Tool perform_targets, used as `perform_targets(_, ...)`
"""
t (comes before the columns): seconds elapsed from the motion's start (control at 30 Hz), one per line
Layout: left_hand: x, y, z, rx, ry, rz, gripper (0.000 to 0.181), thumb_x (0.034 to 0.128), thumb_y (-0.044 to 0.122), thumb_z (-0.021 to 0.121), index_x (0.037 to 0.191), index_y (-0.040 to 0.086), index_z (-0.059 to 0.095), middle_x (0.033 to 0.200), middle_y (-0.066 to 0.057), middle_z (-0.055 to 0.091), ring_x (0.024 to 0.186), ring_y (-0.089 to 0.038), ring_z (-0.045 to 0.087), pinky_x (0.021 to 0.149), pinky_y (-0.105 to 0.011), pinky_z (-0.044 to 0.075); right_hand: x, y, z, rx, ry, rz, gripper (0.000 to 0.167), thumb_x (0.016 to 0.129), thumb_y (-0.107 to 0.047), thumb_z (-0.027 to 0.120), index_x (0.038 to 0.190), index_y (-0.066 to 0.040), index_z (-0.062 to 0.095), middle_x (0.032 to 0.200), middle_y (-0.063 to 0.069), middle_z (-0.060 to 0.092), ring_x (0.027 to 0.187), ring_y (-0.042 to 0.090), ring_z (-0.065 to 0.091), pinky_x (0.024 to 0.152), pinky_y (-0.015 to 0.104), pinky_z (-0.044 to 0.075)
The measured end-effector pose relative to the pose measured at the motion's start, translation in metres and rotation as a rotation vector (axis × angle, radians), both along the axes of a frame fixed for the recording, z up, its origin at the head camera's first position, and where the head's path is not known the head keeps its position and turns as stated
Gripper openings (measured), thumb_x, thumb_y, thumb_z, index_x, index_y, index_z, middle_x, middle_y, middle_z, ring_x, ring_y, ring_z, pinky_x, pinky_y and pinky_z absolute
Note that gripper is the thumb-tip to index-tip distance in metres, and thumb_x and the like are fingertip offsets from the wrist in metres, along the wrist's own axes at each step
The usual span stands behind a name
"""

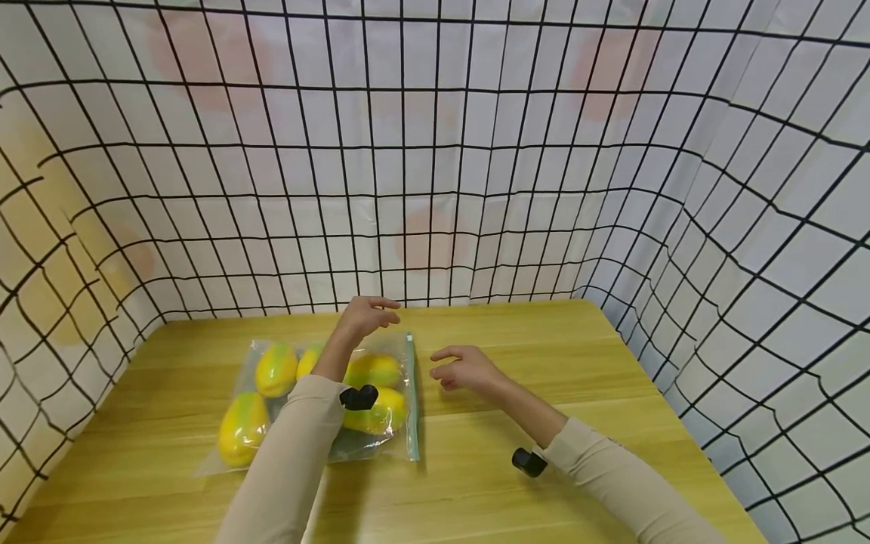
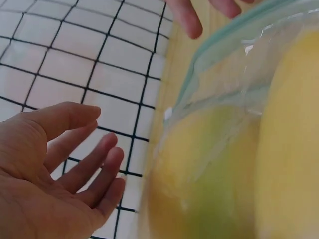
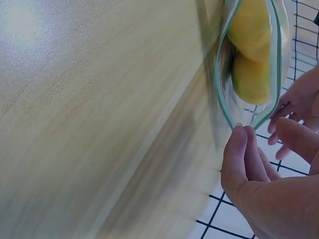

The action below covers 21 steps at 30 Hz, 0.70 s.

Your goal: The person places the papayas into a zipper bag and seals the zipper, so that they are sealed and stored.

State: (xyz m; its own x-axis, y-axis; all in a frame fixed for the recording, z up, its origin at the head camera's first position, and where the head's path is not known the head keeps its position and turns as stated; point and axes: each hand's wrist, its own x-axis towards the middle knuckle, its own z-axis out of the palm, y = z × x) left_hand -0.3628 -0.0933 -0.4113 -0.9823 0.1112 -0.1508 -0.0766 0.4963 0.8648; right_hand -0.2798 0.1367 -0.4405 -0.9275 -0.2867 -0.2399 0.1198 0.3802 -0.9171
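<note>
A clear zip bag (image 1: 411, 423) with a teal seal strip lies on the table, holding several yellow-and-green fruits (image 1: 275, 370) that look like mangoes. My left hand (image 1: 363, 319) hovers over the bag's far right part, fingers loosely bent and holding nothing. To the right of the seal strip is my right hand (image 1: 469, 369), its fingers pointing left with nothing in them. In the right wrist view the two teal strips (image 3: 275, 59) stand apart, so the bag's mouth gapes. My left forearm hides part of the bag and some fruit.
The wooden table (image 1: 516, 468) runs under everything. A black wire grid (image 1: 435, 166) with white sheeting behind it encloses the back and both sides. A small black device (image 1: 529, 462) sits at my right cuff, another (image 1: 359, 397) at my left.
</note>
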Motion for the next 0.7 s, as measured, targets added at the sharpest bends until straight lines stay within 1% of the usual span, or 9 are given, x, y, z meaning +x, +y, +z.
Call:
perform_targets(0.07,-0.003,-0.001,-0.005,-0.018,0.022,-0.003,0.034,0.0901,0.018,0.073,0.124,0.016,0.075,0.125,-0.015,0.070,0.115,-0.034,0.063,0.107,-0.055,0.046,0.000,-0.001,0.000,-0.009,-0.009,-0.005,0.045,0.094,-0.014,0.069,0.134,0.002,0.061,0.116,0.015,0.072,0.101,0.036,0.069,0.090,0.042,0.060)
perform_targets(0.17,-0.005,0.000,-0.012,-0.040,0.044,-0.008,0.035,0.0881,0.014,0.072,0.123,0.015,0.075,0.122,-0.014,0.072,0.116,-0.034,0.063,0.102,-0.051,0.050,-0.001,-0.003,0.001,-0.029,-0.024,-0.020,0.045,0.094,-0.013,0.069,0.135,0.003,0.061,0.115,0.017,0.072,0.102,0.038,0.069,0.091,0.043,0.060)
perform_targets(0.3,-0.006,0.002,-0.019,-0.066,0.054,-0.013,0.036,0.0859,0.010,0.072,0.122,0.011,0.075,0.117,-0.014,0.075,0.114,-0.034,0.066,0.100,-0.048,0.052,-0.005,-0.005,0.003,-0.034,-0.026,-0.043,0.045,0.093,-0.013,0.069,0.135,0.003,0.061,0.117,0.017,0.071,0.105,0.038,0.068,0.093,0.044,0.059)
perform_targets(0.37,-0.006,0.003,-0.021,-0.076,0.046,-0.015,0.037,0.0849,0.009,0.072,0.122,0.009,0.074,0.115,-0.014,0.075,0.112,-0.033,0.067,0.098,-0.044,0.053,-0.006,-0.006,0.003,-0.029,-0.027,-0.046,0.045,0.094,-0.014,0.069,0.135,0.002,0.061,0.119,0.016,0.071,0.106,0.038,0.068,0.094,0.044,0.059)
perform_targets(0.5,-0.007,0.005,-0.025,-0.121,0.033,-0.037,0.038,0.0844,0.008,0.071,0.123,0.007,0.074,0.115,-0.015,0.075,0.103,-0.030,0.067,0.084,-0.033,0.053,-0.008,-0.007,0.001,-0.024,-0.025,-0.047,0.044,0.094,-0.014,0.068,0.135,0.002,0.061,0.122,0.017,0.070,0.108,0.038,0.068,0.094,0.044,0.059)
perform_targets(0.6,-0.008,0.006,-0.027,-0.161,0.036,-0.055,0.039,0.0843,0.010,0.072,0.123,0.008,0.074,0.119,-0.015,0.073,0.092,-0.025,0.063,0.072,-0.027,0.049,-0.008,-0.008,0.000,-0.039,-0.025,-0.050,0.044,0.095,-0.013,0.067,0.136,0.002,0.061,0.123,0.017,0.069,0.108,0.039,0.068,0.095,0.045,0.058)
perform_targets(0.63,-0.009,0.007,-0.027,-0.174,0.038,-0.062,0.039,0.0845,0.011,0.072,0.123,0.008,0.074,0.122,-0.015,0.072,0.089,-0.024,0.061,0.069,-0.026,0.047,-0.009,-0.009,0.000,-0.043,-0.023,-0.051,0.044,0.095,-0.013,0.067,0.136,0.003,0.060,0.123,0.018,0.069,0.108,0.040,0.068,0.095,0.045,0.058)
perform_targets(0.7,-0.010,0.008,-0.028,-0.190,0.036,-0.077,0.038,0.0851,0.012,0.073,0.123,0.009,0.074,0.130,-0.016,0.067,0.088,-0.023,0.057,0.069,-0.026,0.046,-0.009,-0.009,-0.002,-0.047,-0.021,-0.056,0.044,0.095,-0.012,0.067,0.135,0.004,0.061,0.122,0.017,0.070,0.107,0.040,0.068,0.094,0.044,0.059)
